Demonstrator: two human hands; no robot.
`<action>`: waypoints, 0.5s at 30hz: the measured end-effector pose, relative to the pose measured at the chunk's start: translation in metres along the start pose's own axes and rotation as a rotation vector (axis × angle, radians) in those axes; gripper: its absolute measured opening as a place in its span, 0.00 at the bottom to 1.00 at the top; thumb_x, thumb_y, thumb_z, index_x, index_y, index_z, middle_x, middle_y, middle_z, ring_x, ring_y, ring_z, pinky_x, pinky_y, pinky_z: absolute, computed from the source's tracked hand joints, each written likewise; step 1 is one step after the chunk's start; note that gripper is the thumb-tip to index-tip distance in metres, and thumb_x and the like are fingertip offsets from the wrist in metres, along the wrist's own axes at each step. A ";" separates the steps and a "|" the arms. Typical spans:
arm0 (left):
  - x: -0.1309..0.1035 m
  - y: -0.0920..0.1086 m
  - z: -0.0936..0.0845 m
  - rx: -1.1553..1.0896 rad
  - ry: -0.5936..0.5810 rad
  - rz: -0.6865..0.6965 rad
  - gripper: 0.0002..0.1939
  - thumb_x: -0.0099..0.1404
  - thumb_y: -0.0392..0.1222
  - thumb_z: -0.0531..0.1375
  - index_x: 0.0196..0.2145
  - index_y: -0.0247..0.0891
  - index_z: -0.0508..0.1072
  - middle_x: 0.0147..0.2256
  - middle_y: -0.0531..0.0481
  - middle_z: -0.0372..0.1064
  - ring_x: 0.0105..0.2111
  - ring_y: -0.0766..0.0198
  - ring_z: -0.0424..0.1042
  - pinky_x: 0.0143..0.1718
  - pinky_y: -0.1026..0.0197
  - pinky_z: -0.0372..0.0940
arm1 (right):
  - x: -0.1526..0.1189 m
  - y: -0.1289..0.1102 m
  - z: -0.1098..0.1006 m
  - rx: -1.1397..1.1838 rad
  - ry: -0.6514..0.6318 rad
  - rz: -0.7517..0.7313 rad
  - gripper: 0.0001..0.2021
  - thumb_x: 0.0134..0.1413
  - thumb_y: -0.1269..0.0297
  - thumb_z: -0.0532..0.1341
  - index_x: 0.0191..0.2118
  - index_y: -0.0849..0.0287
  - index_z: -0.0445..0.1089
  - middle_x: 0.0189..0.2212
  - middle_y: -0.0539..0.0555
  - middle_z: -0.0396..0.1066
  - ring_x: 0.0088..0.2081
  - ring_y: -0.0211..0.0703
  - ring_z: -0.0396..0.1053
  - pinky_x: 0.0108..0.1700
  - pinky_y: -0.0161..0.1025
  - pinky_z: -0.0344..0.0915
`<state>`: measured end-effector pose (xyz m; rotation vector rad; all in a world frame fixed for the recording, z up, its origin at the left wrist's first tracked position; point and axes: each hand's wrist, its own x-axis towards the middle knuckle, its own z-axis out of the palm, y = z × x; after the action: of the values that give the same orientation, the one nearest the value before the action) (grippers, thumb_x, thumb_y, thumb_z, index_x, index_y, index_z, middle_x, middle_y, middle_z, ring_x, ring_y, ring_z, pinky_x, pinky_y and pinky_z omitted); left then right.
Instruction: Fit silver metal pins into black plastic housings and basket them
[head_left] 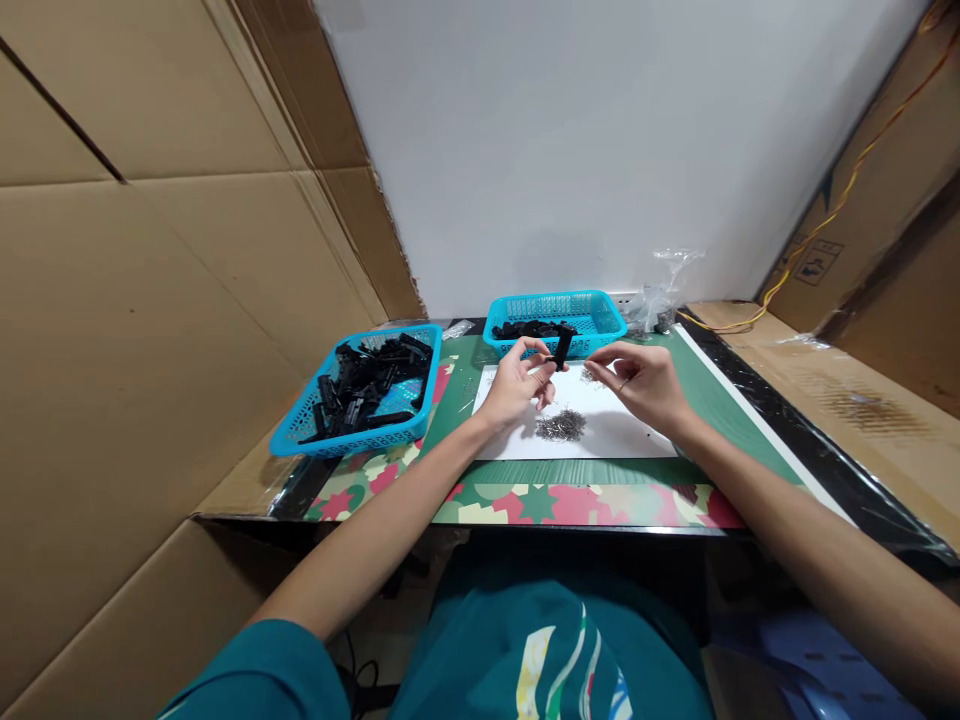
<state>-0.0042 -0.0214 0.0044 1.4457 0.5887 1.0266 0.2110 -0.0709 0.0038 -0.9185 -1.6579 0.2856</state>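
Observation:
My left hand [519, 382] grips a small black plastic part [562, 347], holding it upright above a white sheet [622, 440]. To its right, my right hand [642, 380] has thumb and forefinger pinched together close to the part, a small gap apart from it. Whatever the pinch holds is too small to make out. Below the hands lies a pile of tiny metal pieces [561, 426] on the sheet. A second, smaller pile of metal pieces [592, 375] is partly hidden behind my right hand.
At the left, a blue basket [352, 440] holds many black parts [367, 385]. Behind my hands, another blue basket [607, 328] holds fewer black parts [525, 328]. A clear plastic bag [651, 308] sits at the back right. Cardboard walls [150, 300] flank the table.

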 end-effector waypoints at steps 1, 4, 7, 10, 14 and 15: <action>-0.001 0.000 0.000 0.016 -0.007 0.003 0.34 0.56 0.60 0.77 0.49 0.40 0.67 0.41 0.47 0.79 0.19 0.70 0.73 0.17 0.68 0.61 | -0.001 0.000 0.001 -0.052 0.037 -0.055 0.16 0.66 0.50 0.68 0.34 0.57 0.81 0.23 0.52 0.73 0.20 0.35 0.59 0.24 0.39 0.58; -0.002 0.000 0.002 0.078 0.017 0.000 0.38 0.56 0.60 0.78 0.56 0.38 0.72 0.40 0.43 0.81 0.20 0.67 0.75 0.16 0.67 0.61 | -0.005 0.002 0.004 -0.168 0.089 -0.197 0.18 0.70 0.50 0.65 0.33 0.55 0.81 0.20 0.50 0.66 0.21 0.37 0.59 0.26 0.39 0.59; -0.003 -0.001 0.004 0.106 0.071 -0.011 0.36 0.53 0.62 0.78 0.50 0.33 0.79 0.33 0.45 0.80 0.19 0.66 0.74 0.15 0.66 0.60 | -0.008 0.005 0.005 -0.246 0.072 -0.283 0.18 0.73 0.51 0.62 0.34 0.55 0.82 0.20 0.49 0.66 0.21 0.37 0.59 0.25 0.38 0.58; -0.003 -0.001 0.004 0.104 0.086 -0.017 0.34 0.52 0.61 0.79 0.47 0.33 0.81 0.29 0.47 0.79 0.18 0.66 0.73 0.14 0.66 0.59 | -0.011 0.008 0.004 -0.311 0.072 -0.324 0.17 0.74 0.54 0.61 0.36 0.54 0.83 0.21 0.50 0.68 0.21 0.36 0.60 0.25 0.37 0.58; -0.004 0.002 0.006 0.101 0.074 -0.009 0.32 0.50 0.59 0.80 0.44 0.33 0.83 0.27 0.48 0.79 0.17 0.67 0.72 0.14 0.66 0.57 | -0.012 0.011 0.002 -0.352 0.050 -0.380 0.16 0.74 0.56 0.61 0.38 0.53 0.84 0.22 0.50 0.70 0.22 0.37 0.64 0.26 0.37 0.58; -0.004 0.003 0.006 0.104 0.068 -0.007 0.32 0.50 0.59 0.80 0.43 0.33 0.83 0.27 0.48 0.79 0.16 0.67 0.71 0.13 0.66 0.56 | -0.012 0.012 0.002 -0.358 0.031 -0.383 0.16 0.75 0.57 0.60 0.38 0.53 0.84 0.22 0.51 0.70 0.22 0.37 0.65 0.26 0.37 0.58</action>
<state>-0.0014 -0.0287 0.0065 1.5028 0.7043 1.0558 0.2143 -0.0706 -0.0124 -0.8348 -1.8478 -0.2931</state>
